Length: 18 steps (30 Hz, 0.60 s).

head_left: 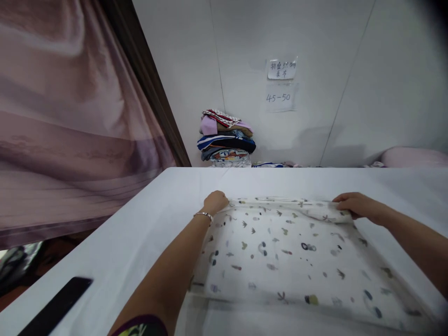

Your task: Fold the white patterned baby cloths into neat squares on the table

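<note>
A thin white cloth (266,261) printed with small plants, rainbows and other figures lies spread over the white table. Its far edge is turned over in a narrow band. My left hand (216,201) is closed on the far left corner of the cloth, with a silver bracelet at the wrist. At the far right corner, my right hand (355,205) grips the cloth between thumb and fingers. The near edge of the cloth looks sheer and slightly creased.
A dark flat object (58,305) lies on the table (147,233) at the near left. Behind the table, a stack of folded cloths (227,137) stands against the wall. Pinkish curtains (70,116) hang at left. Two handwritten papers (282,84) are on the wall.
</note>
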{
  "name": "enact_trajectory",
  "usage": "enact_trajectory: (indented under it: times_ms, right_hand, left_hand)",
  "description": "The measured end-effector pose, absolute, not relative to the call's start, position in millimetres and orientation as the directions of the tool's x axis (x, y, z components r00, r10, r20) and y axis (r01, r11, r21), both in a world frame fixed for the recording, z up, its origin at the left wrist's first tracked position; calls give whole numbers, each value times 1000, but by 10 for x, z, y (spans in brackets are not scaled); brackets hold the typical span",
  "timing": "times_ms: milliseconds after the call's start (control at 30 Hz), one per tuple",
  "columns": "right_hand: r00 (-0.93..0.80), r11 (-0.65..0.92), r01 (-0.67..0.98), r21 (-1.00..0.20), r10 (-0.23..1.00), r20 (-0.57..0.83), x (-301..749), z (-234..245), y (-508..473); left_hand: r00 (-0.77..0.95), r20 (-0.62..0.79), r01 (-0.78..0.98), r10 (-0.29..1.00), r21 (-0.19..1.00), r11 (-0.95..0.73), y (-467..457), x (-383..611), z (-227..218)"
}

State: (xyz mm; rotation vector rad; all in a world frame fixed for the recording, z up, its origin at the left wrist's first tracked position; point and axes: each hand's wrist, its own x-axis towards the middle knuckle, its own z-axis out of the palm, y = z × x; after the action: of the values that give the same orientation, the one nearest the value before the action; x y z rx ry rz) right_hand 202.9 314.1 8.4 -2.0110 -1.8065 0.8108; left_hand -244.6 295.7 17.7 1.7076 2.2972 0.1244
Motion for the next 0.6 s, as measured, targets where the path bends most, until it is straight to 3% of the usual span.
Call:
enact_trajectory:
  times_ms: [67,200,300,600]
  right_hand:
    - [70,-174,840,-515,974,-214,2011,-45,3226]
    - [83,-94,927,-362,996,-45,1966,-246,3305]
    - [69,-77,962,-263,997,-42,1955,-273,3290]
    - [21,-54,968,-245,990,-138,1893,-85,3329]
  left_hand:
    - [-256,-154,927,954,241,287,3016,-2446,117]
    - [-264,-133,926,955,241,290,3057,-2408,47]
    - [-272,-139,928,952,224,297,3045,-2398,49]
    - [-228,-235,941,945,197,276,3145,-2467,124]
